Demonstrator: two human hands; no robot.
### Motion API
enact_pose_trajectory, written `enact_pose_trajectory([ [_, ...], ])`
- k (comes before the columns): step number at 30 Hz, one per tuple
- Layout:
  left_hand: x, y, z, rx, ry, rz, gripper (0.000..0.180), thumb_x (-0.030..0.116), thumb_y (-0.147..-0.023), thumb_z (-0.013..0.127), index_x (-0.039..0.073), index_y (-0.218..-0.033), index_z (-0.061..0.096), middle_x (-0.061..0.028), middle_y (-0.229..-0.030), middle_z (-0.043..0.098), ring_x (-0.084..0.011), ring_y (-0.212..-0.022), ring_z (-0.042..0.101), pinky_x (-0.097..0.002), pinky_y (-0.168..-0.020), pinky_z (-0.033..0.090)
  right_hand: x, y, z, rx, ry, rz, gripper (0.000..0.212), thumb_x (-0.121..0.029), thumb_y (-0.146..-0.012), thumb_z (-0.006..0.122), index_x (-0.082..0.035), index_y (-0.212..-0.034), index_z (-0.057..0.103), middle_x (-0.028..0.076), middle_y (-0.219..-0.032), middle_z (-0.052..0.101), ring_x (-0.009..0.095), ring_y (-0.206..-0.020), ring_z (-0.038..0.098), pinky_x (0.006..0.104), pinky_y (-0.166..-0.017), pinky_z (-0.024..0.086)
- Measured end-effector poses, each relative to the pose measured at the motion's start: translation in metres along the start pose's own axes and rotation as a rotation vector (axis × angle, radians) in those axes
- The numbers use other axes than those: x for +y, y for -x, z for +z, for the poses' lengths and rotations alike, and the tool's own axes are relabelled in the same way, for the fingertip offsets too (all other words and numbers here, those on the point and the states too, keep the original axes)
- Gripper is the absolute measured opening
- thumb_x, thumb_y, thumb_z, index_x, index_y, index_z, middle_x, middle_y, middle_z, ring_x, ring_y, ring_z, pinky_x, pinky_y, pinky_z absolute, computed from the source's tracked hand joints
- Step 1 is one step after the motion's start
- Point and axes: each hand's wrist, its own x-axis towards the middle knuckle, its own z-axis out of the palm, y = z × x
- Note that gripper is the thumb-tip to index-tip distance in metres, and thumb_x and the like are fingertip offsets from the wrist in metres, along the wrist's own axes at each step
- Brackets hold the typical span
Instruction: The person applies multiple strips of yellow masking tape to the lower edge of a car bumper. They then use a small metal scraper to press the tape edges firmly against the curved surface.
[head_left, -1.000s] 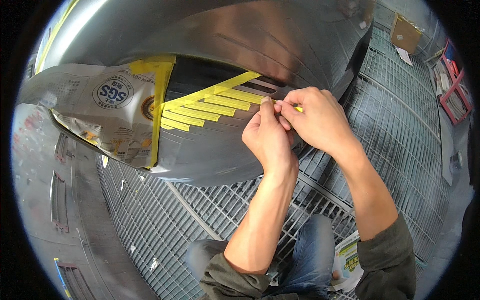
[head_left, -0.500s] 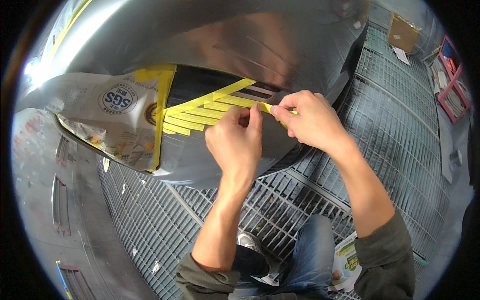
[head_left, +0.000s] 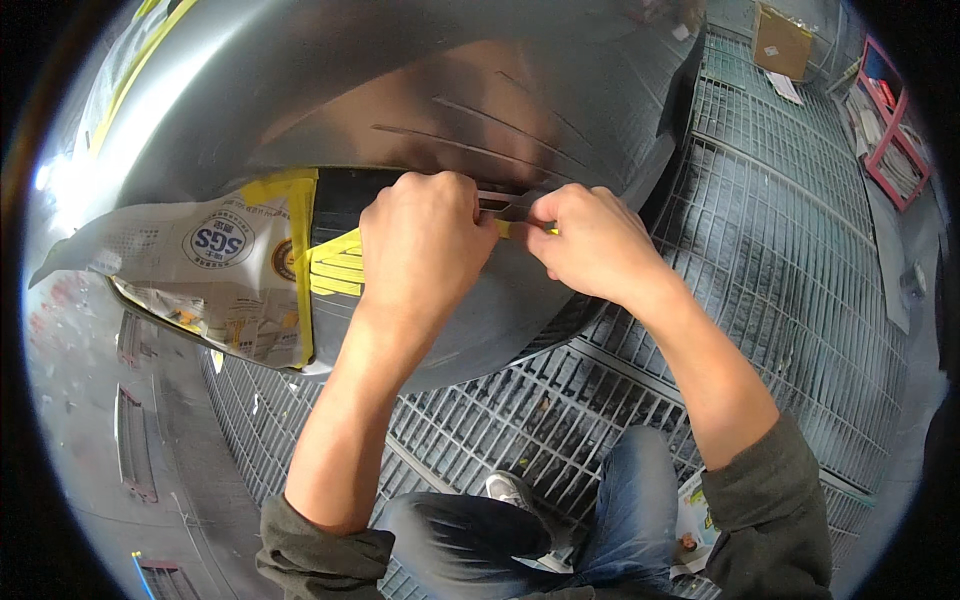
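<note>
A curved grey car panel, which looks like a bumper, bears several yellow masking tape strips laid side by side over its slots. My left hand is closed over these strips and hides most of them. To its right, my right hand pinches a piece of yellow masking tape that shows between the two hands. The left fingertips meet the other end of this piece. Printed masking paper is taped to the panel on the left.
Metal floor grating surrounds the panel. A cardboard box stands at the far right, near a red-framed rack holding papers. By my right knee lies a printed sheet. A grey wall rises on the left.
My left hand has moved farther up over the taped strips and covers more of them. My right hand stays at the tape, slightly higher on the panel. The whole view has shifted a little.
</note>
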Motion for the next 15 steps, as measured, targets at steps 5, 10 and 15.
enact_pose_trajectory([
  [5,0.0,0.001,-0.005,-0.029,-0.07,0.031,0.012,0.015,-0.079,0.077,0.003,-0.077,0.078,-0.0202,-0.074,0.073,-0.0399,-0.072,0.075,-0.0487,-0.068,0.061,-0.005,0.001,-0.001,-0.009,0.007,-0.01,0.024,-0.028,-0.095,0.07,-0.007,-0.093,0.082,0.02,-0.092,0.079,0.043,-0.093,0.076,0.0524,-0.086,0.06],
  [10,-0.001,0.001,-0.003,-0.002,-0.133,0.146,0.011,0.015,-0.08,0.076,0.004,-0.079,0.078,-0.0193,-0.074,0.073,-0.0385,-0.072,0.076,-0.0473,-0.067,0.062,-0.002,-0.002,-0.001,-0.021,0.019,-0.041,0.024,-0.028,-0.095,0.07,-0.007,-0.096,0.082,0.021,-0.094,0.079,0.042,-0.096,0.076,0.0525,-0.089,0.06],
  [15,-0.001,-0.002,-0.004,-0.008,-0.14,0.213,0.01,0.014,-0.082,0.075,0.004,-0.081,0.077,-0.0184,-0.076,0.074,-0.0372,-0.072,0.076,-0.0462,-0.066,0.062,0.005,-0.006,-0.001,-0.059,-0.058,-0.01,0.026,-0.029,-0.096,0.07,-0.005,-0.093,0.081,0.017,-0.086,0.079,0.035,-0.084,0.079,0.0472,-0.081,0.062],
])
